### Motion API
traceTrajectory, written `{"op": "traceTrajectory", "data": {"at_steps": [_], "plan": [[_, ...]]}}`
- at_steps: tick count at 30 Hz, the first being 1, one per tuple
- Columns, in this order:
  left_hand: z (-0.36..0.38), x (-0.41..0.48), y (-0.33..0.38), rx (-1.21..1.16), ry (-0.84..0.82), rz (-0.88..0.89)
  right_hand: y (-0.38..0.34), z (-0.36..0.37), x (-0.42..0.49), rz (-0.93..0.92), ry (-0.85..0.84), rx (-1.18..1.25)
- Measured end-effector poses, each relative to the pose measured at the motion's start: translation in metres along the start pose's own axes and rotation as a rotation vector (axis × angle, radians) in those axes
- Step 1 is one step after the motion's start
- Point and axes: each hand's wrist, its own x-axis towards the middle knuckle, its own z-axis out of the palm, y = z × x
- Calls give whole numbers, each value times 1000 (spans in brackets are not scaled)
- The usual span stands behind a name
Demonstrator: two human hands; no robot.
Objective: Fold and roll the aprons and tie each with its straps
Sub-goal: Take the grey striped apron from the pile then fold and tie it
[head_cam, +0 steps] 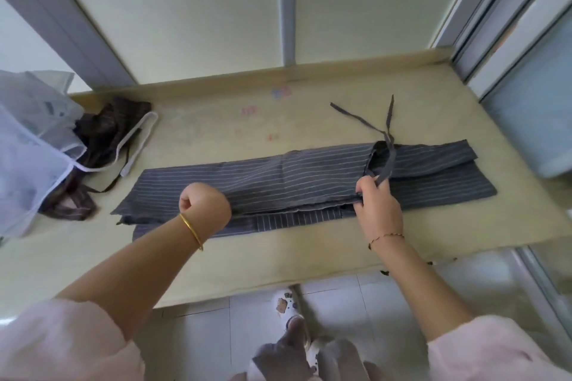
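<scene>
Pink sleeves (62,343) frame the near view. On the beige desk (278,263) the grey striped apron (309,176) lies folded into a long band, running left to right. The right hand (376,204) pinches a strap (388,164) in its fingers (364,184) above the band's right part. The left hand (204,206) is a fist on the near-left edge; I cannot tell whether it grips cloth. A brown apron (105,130) and a mesh bag (31,139) sit far left, below frosted windows.

A pale yellow table (278,266) stands against a cream panelled wall (185,9) split by a grey upright strip (286,3). Grey-framed frosted glass panels (532,96) rise at the right. White floor tiles (204,346) show below the table's near edge. The light is soft and even.
</scene>
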Motion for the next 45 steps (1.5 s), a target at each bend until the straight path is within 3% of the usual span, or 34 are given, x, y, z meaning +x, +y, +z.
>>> {"op": "traceTrajectory", "data": {"at_steps": [2,6,10,12,14,17,22,31,33,35,38,42,45], "plan": [[4,-9,0,-38,9,27,1,5,-4,-6,-19,-33],[-9,-24,6,-237,-48,328,9,9,-7,-2,-97,-77],[-42,-29,47,-770,454,551,12,2,-13,-15,-155,-46],[-55,-29,81,-863,545,647,12,-5,-18,26,-124,-117],[-60,-29,109,-839,517,672,16,-10,-25,83,-153,-232],[-58,-22,125,-848,447,596,26,-19,-34,229,-376,-339],[-58,-19,126,-781,435,584,40,-38,-57,539,-1072,-331],[-53,-27,124,-949,394,673,21,-50,-61,522,-1328,-415],[-48,-28,120,-1043,360,679,11,-54,-63,440,-1387,-482],[-40,-27,113,-1232,340,634,-1,-57,-68,285,-1362,-540],[-21,-21,97,-1401,455,424,-23,-59,-74,108,-1082,-572],[9,-13,72,-1416,598,172,-53,-45,-60,70,-589,-476],[30,-6,55,-1308,662,132,-88,-36,-43,-83,-395,-373]]}}
